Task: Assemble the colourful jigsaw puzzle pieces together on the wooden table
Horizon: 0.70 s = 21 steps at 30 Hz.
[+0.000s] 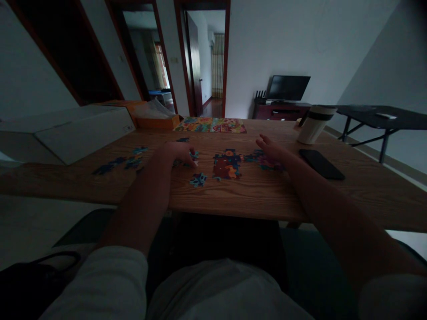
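We can read no words, numbers or brands anywhere here; a small label [127,128] on the white carton [83,133], beyond and left of the left hand [180,153], is too dim and tiny to make out.

A home, a flat by the look of it. A wooden table [253,200] fills the foreground. At 1 o'clock a TV [288,88] sits on a low cabinet [280,111], with a router [259,94] beside it. At 12 o'clock an open doorway [207,58] shows a curtain [218,66] beyond — domestic rooms, not an office.
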{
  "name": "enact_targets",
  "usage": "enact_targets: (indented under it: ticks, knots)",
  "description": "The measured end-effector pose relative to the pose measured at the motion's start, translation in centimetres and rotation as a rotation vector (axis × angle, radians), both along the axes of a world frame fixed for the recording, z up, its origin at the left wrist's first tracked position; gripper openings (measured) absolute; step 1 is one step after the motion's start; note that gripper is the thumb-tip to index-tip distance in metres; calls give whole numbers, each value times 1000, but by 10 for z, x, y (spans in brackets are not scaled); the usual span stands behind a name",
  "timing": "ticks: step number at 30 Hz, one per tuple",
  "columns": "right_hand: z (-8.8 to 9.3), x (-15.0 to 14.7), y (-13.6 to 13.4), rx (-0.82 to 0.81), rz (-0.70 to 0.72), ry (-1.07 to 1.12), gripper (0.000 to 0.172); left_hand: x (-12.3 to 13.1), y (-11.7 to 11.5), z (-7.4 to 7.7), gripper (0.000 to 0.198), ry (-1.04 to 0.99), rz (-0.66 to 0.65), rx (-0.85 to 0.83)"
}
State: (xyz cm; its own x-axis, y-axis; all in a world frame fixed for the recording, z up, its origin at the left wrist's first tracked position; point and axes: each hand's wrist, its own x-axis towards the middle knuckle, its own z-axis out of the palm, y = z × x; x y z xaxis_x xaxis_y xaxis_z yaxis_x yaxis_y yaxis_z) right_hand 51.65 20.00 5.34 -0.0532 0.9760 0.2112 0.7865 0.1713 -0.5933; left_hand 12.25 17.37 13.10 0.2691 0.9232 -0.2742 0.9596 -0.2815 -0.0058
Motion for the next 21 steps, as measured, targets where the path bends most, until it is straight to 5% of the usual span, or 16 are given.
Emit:
enact_targets:
  ticks: [6,21]
  knots:
    - [0,-2,-1,-11,-10,18,82,15,-10,1,79,13,24,-32]
    - [4,-3,-6,-37,-5,-7,82,12,9,-9,60,-64,-49,-31]
